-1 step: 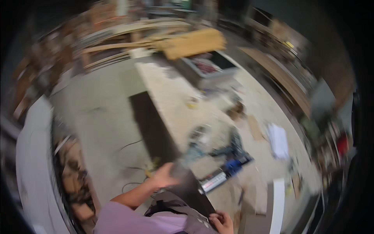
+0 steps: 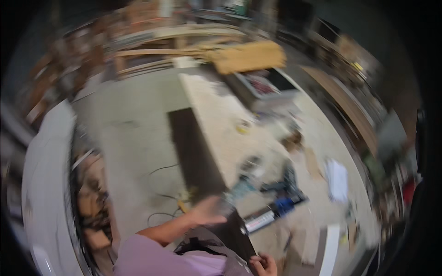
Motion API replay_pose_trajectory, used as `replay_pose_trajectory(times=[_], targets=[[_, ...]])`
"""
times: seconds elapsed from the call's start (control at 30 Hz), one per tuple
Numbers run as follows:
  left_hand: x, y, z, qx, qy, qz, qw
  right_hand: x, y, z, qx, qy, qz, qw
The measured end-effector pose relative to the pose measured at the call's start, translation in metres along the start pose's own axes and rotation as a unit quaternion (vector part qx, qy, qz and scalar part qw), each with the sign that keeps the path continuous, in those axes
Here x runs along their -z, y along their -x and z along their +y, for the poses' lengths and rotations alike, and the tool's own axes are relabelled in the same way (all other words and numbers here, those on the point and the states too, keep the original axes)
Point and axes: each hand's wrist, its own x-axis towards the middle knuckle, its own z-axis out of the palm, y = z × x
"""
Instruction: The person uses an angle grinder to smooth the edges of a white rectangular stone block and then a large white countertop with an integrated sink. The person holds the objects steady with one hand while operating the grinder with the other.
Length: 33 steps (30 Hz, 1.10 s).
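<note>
Bare concrete floor (image 2: 133, 124) lies open left of the counter (image 2: 216, 119). The left hand (image 2: 207, 210) reaches, fingers spread and holding nothing, to the counter's near left edge — just short of a blurred tool (image 2: 239, 188). Farther right, the right hand (image 2: 263, 265) curls at the dark panel's (image 2: 198, 156) corner; its grip cannot be told.

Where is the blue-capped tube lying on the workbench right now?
In the head view, the tube lies low and centre-right on the workbench, right of the left hand.
</note>
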Motion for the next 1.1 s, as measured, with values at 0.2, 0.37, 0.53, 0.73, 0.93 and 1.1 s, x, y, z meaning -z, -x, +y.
replay_pose_trajectory(times=[0.2, 0.37, 0.53, 0.73, 0.93, 1.1], targets=[[-0.031, 0.048, 0.044, -0.032, 0.256, -0.131, 0.957, -0.015, -0.049, -0.025, 0.219, -0.096, -0.144, 0.96], [-0.071, 0.082, 0.07, -0.129, 0.204, -0.132, 0.961, -0.02, -0.087, -0.049, 0.209, -0.246, -0.278, 0.905], [-0.105, 0.133, 0.089, -0.185, 0.135, -0.006, 0.973, -0.033, -0.057, -0.068, 0.194, -0.313, -0.444, 0.817], [-0.162, 0.243, 0.093, -0.083, 0.061, 0.107, 0.989, -0.06, 0.018, -0.046, 0.15, -0.32, -0.514, 0.782], [-0.225, 0.362, 0.097, -0.043, 0.169, 0.167, 0.97, -0.087, 0.028, 0.008, 0.007, -0.4, -0.657, 0.639], [-0.263, 0.437, 0.121, 0.031, 0.104, 0.259, 0.96, -0.125, 0.09, 0.035, -0.062, -0.388, -0.708, 0.587]])
